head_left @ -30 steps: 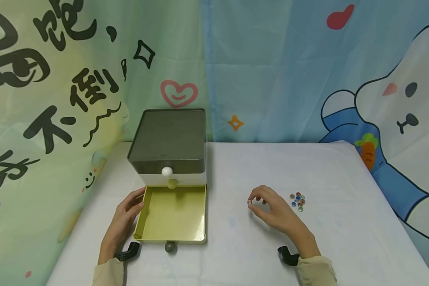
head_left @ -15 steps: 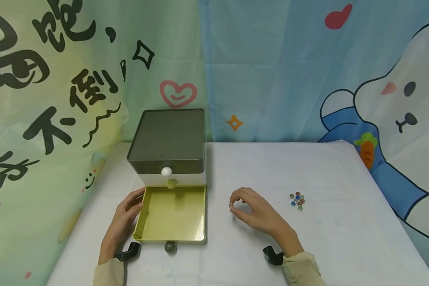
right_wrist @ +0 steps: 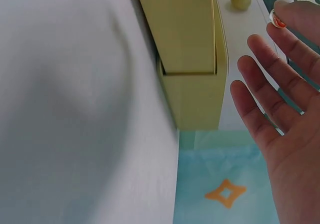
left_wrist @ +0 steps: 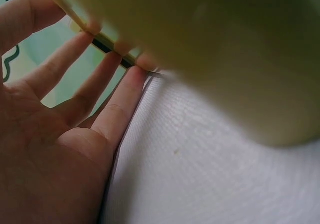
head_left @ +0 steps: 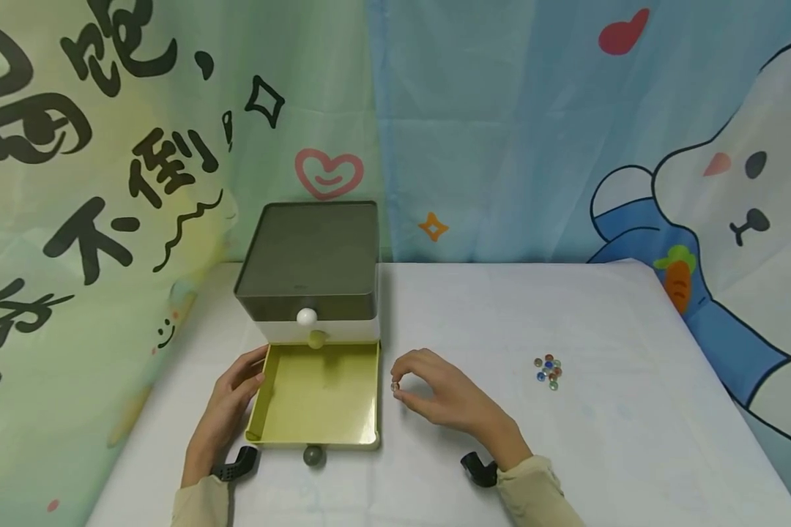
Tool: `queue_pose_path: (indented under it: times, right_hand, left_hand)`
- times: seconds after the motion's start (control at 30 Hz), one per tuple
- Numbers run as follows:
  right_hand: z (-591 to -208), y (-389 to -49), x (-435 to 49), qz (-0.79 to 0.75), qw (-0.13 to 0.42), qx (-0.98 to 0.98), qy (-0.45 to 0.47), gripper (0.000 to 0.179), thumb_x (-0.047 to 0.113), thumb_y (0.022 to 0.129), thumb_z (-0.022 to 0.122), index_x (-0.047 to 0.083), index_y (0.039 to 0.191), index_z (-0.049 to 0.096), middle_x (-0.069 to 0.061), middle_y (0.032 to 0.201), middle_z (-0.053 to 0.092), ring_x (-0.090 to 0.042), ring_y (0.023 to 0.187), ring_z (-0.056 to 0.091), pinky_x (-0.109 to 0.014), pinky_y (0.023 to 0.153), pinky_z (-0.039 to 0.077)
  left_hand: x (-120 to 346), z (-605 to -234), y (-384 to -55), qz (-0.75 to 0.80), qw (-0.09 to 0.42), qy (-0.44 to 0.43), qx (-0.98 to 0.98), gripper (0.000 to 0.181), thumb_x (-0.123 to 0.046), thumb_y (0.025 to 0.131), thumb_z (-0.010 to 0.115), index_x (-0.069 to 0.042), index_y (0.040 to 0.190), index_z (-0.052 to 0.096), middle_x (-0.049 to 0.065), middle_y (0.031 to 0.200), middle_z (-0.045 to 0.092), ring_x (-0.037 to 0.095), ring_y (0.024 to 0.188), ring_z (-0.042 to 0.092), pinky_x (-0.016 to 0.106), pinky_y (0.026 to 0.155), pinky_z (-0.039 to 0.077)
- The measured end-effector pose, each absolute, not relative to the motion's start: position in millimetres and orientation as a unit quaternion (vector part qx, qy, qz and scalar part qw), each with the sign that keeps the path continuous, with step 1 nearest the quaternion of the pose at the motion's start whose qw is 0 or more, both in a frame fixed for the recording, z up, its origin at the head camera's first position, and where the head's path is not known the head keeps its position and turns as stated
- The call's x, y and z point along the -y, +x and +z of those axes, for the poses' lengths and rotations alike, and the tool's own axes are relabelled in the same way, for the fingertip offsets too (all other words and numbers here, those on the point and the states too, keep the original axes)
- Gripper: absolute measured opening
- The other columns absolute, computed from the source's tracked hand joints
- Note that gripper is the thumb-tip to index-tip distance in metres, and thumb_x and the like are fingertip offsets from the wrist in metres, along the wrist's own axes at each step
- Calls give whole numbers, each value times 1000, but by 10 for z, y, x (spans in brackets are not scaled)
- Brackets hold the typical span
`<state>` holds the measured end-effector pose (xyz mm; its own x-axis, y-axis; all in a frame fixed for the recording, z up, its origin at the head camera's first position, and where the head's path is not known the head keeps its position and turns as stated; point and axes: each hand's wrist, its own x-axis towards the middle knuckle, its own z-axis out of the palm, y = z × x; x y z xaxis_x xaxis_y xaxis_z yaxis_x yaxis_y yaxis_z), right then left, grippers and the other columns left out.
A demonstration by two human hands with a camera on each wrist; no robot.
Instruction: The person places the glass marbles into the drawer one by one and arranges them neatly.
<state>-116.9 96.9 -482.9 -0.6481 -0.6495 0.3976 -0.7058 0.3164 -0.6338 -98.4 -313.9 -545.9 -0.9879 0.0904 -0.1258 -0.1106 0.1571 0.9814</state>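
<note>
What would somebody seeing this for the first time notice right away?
Probably the large white cartoon animal on the backdrop, at far right, and bold black lettering at far left. On the table, left of centre, a yellow-green drawer juts out from a grey-topped cabinet. Just right of it, the right hand pinches a tiny bead in its fingers, with a cluster of colourful beads farther right.

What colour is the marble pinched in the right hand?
The marble is clear with orange-red inside, best seen in the right wrist view.

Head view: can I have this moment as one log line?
right hand: pinches bead beside drawer; left hand: touches drawer; drawer: open; other beads: on table
</note>
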Motion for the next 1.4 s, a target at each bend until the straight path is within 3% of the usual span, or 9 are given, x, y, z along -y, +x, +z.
queue_pose_path:
  times: [0.4,0.9,1.4]
  right_hand:
    - [-4800,-1188,-688,391,24,793,467,11,18,98,73,20,107,66,10,113,67,-11,112,62,-27,98,52]
    - [-4704,-1380,-454,271,-30,814,514,11,25,104,65,19,113,68,7,114,71,-15,106,67,-27,93,54]
    - [-4715,-1572,-143,166,-104,839,508,9,20,103,66,20,110,71,8,107,72,-7,95,64,-23,86,53]
  left_hand:
    - [3122,-5437,-986,649,79,-11,-757,55,-24,109,54,-15,161,39,15,166,37,-2,137,47,8,104,42]
    - [3131,-5465,-987,655,70,0,-753,54,-21,109,54,-13,160,39,16,166,37,-3,137,48,9,105,44]
    - [3129,-5464,-993,663,71,8,-745,54,-19,109,53,-9,160,38,18,164,38,-2,136,50,10,105,44]
